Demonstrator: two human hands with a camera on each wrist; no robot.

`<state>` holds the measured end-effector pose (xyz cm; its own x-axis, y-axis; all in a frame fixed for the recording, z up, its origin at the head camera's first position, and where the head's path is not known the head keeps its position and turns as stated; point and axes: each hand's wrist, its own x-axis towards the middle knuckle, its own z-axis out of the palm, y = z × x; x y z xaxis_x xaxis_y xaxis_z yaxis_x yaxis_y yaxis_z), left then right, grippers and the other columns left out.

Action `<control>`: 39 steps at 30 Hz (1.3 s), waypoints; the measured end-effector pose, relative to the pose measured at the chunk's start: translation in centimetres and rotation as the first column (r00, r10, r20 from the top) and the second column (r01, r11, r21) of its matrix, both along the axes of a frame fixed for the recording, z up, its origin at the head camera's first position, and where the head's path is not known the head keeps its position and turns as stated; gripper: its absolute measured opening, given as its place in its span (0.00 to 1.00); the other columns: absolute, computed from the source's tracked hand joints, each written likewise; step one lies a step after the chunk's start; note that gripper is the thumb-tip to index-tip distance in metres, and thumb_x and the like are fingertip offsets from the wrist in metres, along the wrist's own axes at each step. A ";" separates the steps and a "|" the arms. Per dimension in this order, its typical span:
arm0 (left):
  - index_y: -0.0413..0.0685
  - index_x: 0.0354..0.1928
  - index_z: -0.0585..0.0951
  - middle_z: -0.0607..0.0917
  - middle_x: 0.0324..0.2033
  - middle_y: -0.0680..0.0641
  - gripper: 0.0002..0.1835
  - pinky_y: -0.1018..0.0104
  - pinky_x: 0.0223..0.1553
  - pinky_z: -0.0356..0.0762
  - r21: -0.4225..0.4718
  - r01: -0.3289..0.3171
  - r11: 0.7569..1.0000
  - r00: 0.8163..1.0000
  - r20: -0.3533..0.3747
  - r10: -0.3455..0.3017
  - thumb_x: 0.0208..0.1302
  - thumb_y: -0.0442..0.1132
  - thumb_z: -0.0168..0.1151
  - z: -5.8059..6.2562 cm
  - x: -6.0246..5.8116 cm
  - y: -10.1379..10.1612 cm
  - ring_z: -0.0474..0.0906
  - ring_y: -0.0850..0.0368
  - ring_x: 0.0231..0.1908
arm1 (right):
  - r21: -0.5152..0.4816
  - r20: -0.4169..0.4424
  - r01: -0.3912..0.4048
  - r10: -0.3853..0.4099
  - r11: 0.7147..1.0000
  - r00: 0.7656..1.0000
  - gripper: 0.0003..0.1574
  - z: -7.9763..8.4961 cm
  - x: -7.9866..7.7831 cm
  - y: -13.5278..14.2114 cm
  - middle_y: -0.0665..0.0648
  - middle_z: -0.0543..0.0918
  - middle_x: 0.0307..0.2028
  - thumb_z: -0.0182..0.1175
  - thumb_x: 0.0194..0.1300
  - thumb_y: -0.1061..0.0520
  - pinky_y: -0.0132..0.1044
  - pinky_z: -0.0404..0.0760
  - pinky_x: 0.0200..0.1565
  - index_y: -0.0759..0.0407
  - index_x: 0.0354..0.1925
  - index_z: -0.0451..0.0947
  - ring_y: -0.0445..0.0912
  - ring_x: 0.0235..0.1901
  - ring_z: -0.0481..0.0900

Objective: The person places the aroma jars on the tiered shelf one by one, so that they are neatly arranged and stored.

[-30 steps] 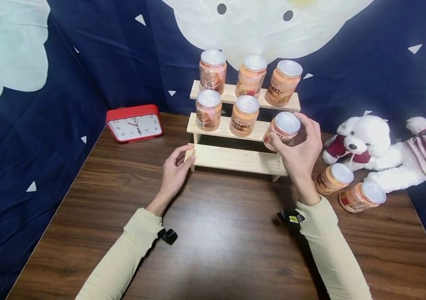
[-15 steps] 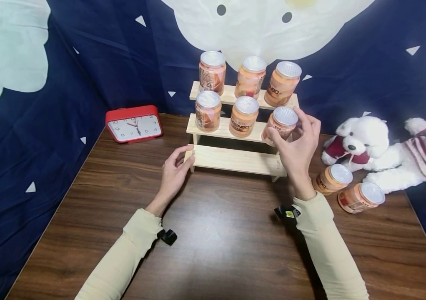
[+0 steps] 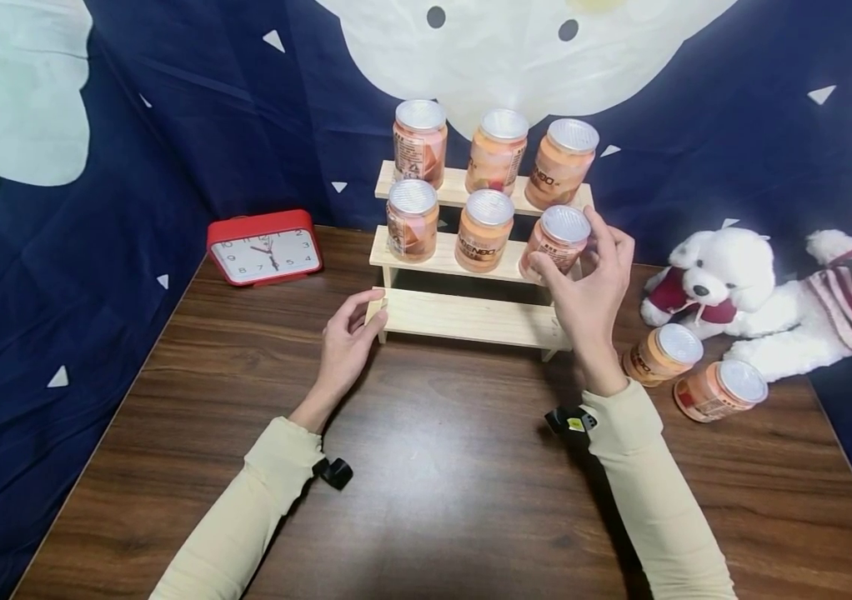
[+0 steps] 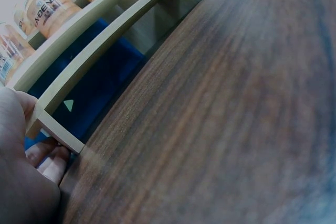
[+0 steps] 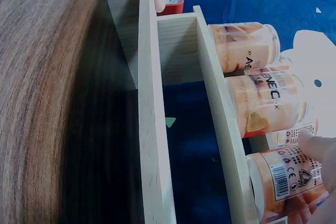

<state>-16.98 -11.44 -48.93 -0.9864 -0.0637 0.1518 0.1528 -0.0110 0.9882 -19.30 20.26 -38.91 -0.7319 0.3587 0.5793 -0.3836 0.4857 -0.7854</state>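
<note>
A stepped wooden rack [image 3: 471, 318] with three tiers stands toward the back of the table. My right hand [image 3: 593, 287] holds a peach-coloured can [image 3: 555, 242] with a silver lid between thumb and fingers, at the right end of the middle tier; the right wrist view shows its barcode side. Two like cans, the middle can [image 3: 483, 237] and the left can [image 3: 412, 225], share that tier. Three more, among them the top right can [image 3: 563, 167], line the top tier. My left hand [image 3: 347, 337] grips the left end of the lowest tier, thumb in front.
On the table right of the rack stand two more cans, an orange can [image 3: 662, 357] and a pinkish can [image 3: 719, 392]. White plush dogs [image 3: 726, 275] lie behind them. A red alarm clock [image 3: 264, 247] is at the left. A navy curtain [image 3: 246, 108] hangs behind the table.
The can in my right hand has moved back and slightly left onto line with the middle tier's other cans. My left hand keeps its place on the rack.
</note>
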 end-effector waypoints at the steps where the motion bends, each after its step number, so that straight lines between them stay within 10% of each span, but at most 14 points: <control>1: 0.35 0.67 0.83 0.87 0.64 0.34 0.19 0.72 0.60 0.82 0.002 0.000 1.000 1.000 -0.001 0.000 0.78 0.29 0.68 0.0 0.0 0.0 0.85 0.63 0.56 | 0.003 0.001 0.000 0.000 1.000 1.000 0.52 0.0 0.0 0.0 0.60 0.74 0.60 0.89 0.54 0.58 0.40 0.83 0.62 0.59 0.75 0.80 0.37 0.56 0.73; 23: 0.35 0.67 0.83 0.87 0.63 0.34 0.18 0.72 0.61 0.81 0.000 -0.005 1.000 1.000 0.005 0.005 0.79 0.30 0.67 0.0 0.1 -0.1 0.85 0.64 0.56 | 0.078 0.037 -0.051 0.048 0.996 0.998 0.55 -0.1 0.1 0.6 0.71 0.73 0.65 0.86 0.59 0.61 0.56 0.81 0.67 0.60 0.80 0.73 0.47 0.62 0.76; 39: 0.38 0.66 0.85 0.87 0.65 0.37 0.16 0.71 0.64 0.79 -0.042 -0.022 0.999 0.999 -0.042 0.020 0.83 0.35 0.63 -1.0 -0.5 -0.3 0.83 0.59 0.61 | 0.092 -0.041 -0.050 0.054 0.994 0.998 0.56 0.8 3.2 1.9 0.65 0.77 0.63 0.84 0.58 0.62 0.38 0.78 0.64 0.55 0.81 0.73 0.47 0.62 0.78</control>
